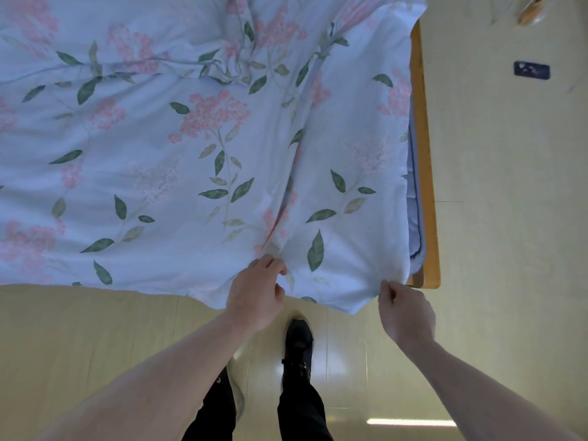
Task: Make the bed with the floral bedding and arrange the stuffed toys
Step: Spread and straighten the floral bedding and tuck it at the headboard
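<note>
Glossy pale floor (95,329); soft creased floral duvet (191,154); left hand (257,294), right hand (405,313) grip pinching edge.

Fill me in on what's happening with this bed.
A person stands at the bed's edge, holding the floral duvet cover. The left hand grips its edge and the right hand pinches its corner beside the wooden bed frame. The cover lies spread over the bed with a few creases. No stuffed toys are in view.
</note>
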Available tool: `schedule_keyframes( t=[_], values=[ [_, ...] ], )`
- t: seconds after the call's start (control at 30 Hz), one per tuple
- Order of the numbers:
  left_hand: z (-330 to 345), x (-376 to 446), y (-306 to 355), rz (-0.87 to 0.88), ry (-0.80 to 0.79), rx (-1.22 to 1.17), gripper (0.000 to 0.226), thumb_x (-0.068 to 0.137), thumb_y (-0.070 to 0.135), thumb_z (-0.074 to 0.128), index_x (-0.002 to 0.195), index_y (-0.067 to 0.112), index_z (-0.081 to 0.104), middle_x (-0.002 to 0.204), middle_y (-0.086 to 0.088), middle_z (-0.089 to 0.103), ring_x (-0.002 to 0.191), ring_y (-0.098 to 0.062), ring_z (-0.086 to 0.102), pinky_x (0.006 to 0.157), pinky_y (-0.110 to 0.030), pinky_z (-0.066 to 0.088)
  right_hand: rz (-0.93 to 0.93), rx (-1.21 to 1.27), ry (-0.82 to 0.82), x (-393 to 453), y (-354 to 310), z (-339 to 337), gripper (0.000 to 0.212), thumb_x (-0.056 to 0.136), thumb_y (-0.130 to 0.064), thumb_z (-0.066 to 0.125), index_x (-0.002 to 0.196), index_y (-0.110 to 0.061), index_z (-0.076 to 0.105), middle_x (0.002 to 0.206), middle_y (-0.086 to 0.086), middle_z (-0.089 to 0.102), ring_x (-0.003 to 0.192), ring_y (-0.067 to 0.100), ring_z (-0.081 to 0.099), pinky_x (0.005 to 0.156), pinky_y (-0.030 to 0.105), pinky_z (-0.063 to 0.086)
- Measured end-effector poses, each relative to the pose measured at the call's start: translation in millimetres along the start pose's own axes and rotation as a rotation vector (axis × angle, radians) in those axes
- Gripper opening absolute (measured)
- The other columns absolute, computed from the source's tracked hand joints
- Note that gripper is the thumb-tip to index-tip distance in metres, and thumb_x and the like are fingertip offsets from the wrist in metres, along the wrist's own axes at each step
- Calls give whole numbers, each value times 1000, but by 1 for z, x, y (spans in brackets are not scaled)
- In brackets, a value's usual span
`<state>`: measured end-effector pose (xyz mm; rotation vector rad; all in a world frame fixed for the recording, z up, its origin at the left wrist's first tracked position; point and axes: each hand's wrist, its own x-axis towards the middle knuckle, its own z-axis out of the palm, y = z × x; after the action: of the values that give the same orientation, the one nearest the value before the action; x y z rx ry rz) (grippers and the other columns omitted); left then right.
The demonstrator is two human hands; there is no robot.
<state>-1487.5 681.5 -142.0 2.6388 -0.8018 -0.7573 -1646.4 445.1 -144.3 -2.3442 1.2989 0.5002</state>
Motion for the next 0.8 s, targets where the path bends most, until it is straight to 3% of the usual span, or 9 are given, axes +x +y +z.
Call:
schedule_keyframes(
  t=[0.17, 0.27, 0.37, 0.43, 0.53, 0.67, 0.73, 0.8],
  values=[
    [10, 3, 8, 64, -44, 80, 43, 89, 20, 62, 130, 25, 51, 133, 9, 47, 113, -16, 49, 92, -29, 44, -18, -40, 121, -8, 52, -29, 43, 99, -31, 44, 61, -10, 45, 48, 0, 52, 46, 23, 44, 48, 28, 36],
    [19, 6, 12, 77, -111, 135, 48, 89, 23, 60, 135, 23, 45, 141, 5, 40, 119, -19, 46, 94, -31, 44, -9, -96, 170, -13, 84, -37, 42, 98, -30, 49, 62, -9, 47, 49, 0, 53, 46, 22, 41, 45, 25, 30],
    [26, 8, 14, 62, -211, 165, 58, 90, 25, 60, 143, 22, 40, 150, 3, 32, 125, -22, 43, 97, -33, 44, 82, -190, 34, -13, 93, -28, 40, 100, -34, 41, 68, -13, 52, 57, -4, 57, 52, 23, 50, 50, 27, 39],
    [29, 10, 15, 62, -284, 183, 62, 91, 26, 61, 148, 24, 37, 156, 2, 28, 132, -24, 40, 103, -35, 43, 210, -253, -120, -5, 89, -22, 38, 101, -39, 40, 77, -19, 61, 72, -3, 63, 67, 25, 60, 60, 29, 44],
    [29, 14, 17, 82, -314, 189, 59, 93, 24, 58, 149, 25, 38, 157, 2, 27, 136, -23, 38, 107, -38, 42, 350, -9, -147, 15, 81, -16, 33, 99, -49, 47, 110, -24, 66, 108, 5, 70, 98, 32, 65, 76, 34, 45],
    [25, 24, 17, 95, -230, 138, 53, 93, 22, 59, 144, 25, 44, 152, 6, 35, 135, -19, 41, 105, -36, 43, 380, 417, 2, 48, 61, -23, 60, 100, -47, 51, 149, -15, 40, 145, 9, 54, 128, 34, 53, 99, 44, 42],
    [23, 27, 17, 90, -214, 120, 50, 93, 22, 59, 142, 25, 45, 149, 7, 37, 133, -19, 43, 104, -36, 44, 405, 489, -15, 66, 55, -27, 61, 101, -44, 47, 154, -16, 37, 147, 10, 51, 128, 35, 51, 97, 43, 41],
    [20, 31, 17, 87, -208, 102, 49, 93, 21, 59, 141, 24, 46, 149, 8, 37, 132, -18, 43, 104, -35, 45, 396, 503, -59, 78, 51, -28, 47, 100, -39, 46, 140, -13, 53, 125, 10, 62, 106, 34, 58, 85, 39, 43]
  ],
)
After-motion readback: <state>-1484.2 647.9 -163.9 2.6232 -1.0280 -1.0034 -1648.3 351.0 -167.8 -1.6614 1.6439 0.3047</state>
